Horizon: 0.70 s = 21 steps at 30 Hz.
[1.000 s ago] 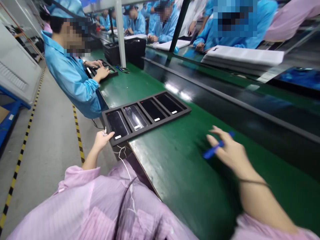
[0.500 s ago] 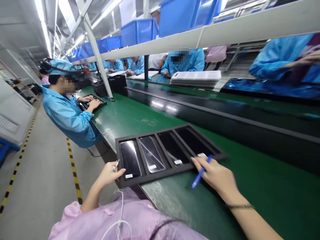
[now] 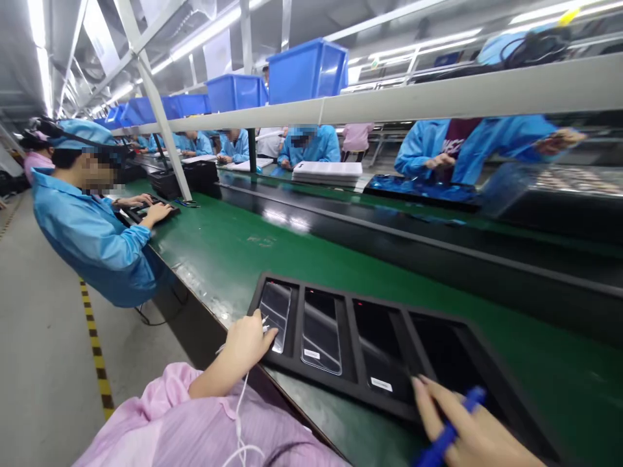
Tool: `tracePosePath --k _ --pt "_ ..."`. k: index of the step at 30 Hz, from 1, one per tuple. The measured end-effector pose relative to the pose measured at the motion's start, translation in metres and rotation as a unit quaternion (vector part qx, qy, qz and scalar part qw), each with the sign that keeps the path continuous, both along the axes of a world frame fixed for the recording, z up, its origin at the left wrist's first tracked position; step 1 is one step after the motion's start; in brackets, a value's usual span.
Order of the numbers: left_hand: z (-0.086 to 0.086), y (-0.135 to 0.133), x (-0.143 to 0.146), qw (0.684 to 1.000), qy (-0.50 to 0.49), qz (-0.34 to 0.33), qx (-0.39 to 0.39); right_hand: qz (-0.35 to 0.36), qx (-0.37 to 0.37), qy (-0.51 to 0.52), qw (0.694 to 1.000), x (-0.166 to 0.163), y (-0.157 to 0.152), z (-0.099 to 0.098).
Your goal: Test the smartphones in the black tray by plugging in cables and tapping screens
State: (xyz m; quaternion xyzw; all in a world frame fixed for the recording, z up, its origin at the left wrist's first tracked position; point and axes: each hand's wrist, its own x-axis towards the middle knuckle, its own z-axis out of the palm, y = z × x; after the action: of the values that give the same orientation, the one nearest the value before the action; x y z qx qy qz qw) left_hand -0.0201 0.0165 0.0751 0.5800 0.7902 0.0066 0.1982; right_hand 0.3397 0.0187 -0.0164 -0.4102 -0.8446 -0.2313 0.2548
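Note:
A black tray (image 3: 350, 392) with several slots lies on the green bench in front of me, each slot holding a dark phone (image 3: 322, 331). My left hand (image 3: 248, 344) rests on the tray's left end beside the leftmost phone (image 3: 275, 307), fingers curled around a small white plug on a white cable (image 3: 239, 421). My right hand (image 3: 462, 428) sits at the tray's near right edge, closed around a blue pen (image 3: 450, 434), with its fingertips touching the tray rim.
A person in a blue coat (image 3: 92, 240) works at another tray to my left on the same bench. A black conveyor (image 3: 399, 240) runs behind the green surface (image 3: 233, 246). More people sit opposite under a shelf of blue bins (image 3: 306, 68).
The tray now lies closer in front of me as my view has risen. My left hand moved onto the tray's left end. My right hand still holds the pen at the tray's near edge.

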Motion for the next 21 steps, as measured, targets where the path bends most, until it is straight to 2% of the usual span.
tracePosePath --k 2,5,7,10,14,18,21 --pt "0.000 0.000 0.005 1.000 0.005 0.004 -0.001 0.075 -0.003 0.019 0.997 -0.039 0.012 0.022" --pt "-0.001 0.007 0.002 0.998 -0.065 0.015 0.017 0.201 -0.048 0.008 0.978 -0.093 0.033 0.045" --pt "-0.003 0.013 -0.004 0.991 -0.129 0.030 0.032 0.260 -0.111 -0.030 0.959 -0.119 0.045 0.052" --pt "-0.006 0.021 -0.012 0.980 -0.188 0.043 0.039 0.308 -0.188 -0.109 0.926 -0.147 0.062 0.056" --pt "-0.007 0.025 -0.014 0.976 -0.209 0.044 0.047 0.338 -0.189 -0.143 0.911 -0.164 0.074 0.060" --pt "-0.011 0.018 -0.019 0.973 -0.217 0.050 0.065 0.339 -0.202 -0.177 0.901 -0.161 0.060 0.072" --pt "-0.018 0.027 -0.035 0.984 -0.157 0.042 0.069 0.338 -0.232 -0.209 0.888 -0.158 0.054 0.085"
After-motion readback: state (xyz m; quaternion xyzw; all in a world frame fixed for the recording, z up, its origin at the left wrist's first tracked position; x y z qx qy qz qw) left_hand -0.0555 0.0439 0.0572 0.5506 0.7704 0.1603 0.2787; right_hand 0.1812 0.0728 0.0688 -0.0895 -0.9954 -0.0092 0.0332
